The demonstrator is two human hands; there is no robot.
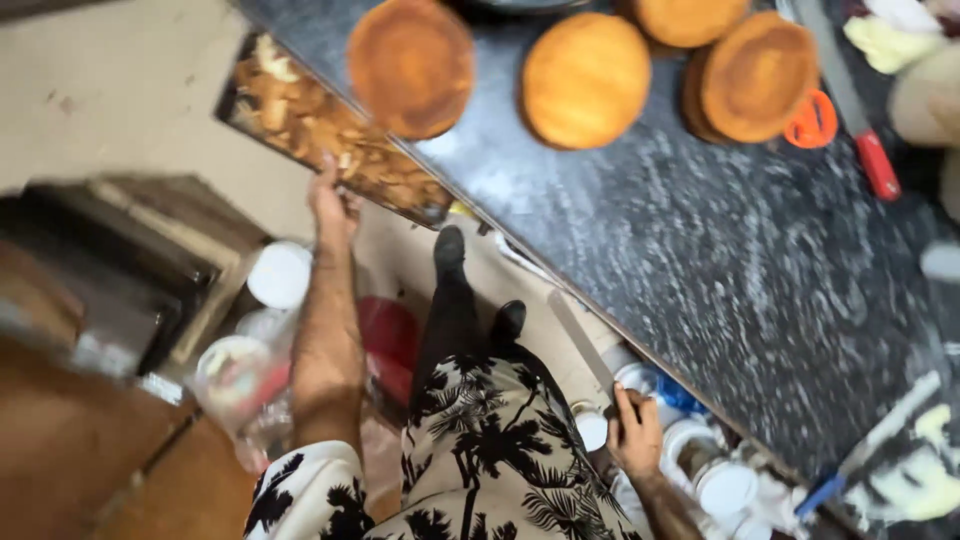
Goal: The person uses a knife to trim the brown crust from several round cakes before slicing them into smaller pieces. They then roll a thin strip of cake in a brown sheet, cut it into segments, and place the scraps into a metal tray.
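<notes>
A dark speckled stone worktop [720, 260] runs diagonally across the view, dusted with pale smears. Below its edge is a beige floor, and under the worktop stand white-lidded tubs [725, 487] and jars.

The left hand [330, 205] is stretched far forward on a straight arm, fingers closed on the near edge of a dark tray of pale cake trimmings [330, 135], which overhangs the worktop's edge. Just beyond that hand and a little to its right lie round golden-brown sponge cakes [412, 65], one beside the next across the worktop, the farthest ones stacked. Well off to the right of them rests a long knife with a red handle [878, 165], with a small orange round tool [812, 120] touching the stacked cakes.

The right hand [635, 432] is drawn back low by the hip (near the patterned shirt), curled around the handle of a long, pale flat blade [582, 340] that points up along the worktop's edge. To the far right of this hand, a blue-handled spatula [870, 450] lies on the worktop near smears of cream.
</notes>
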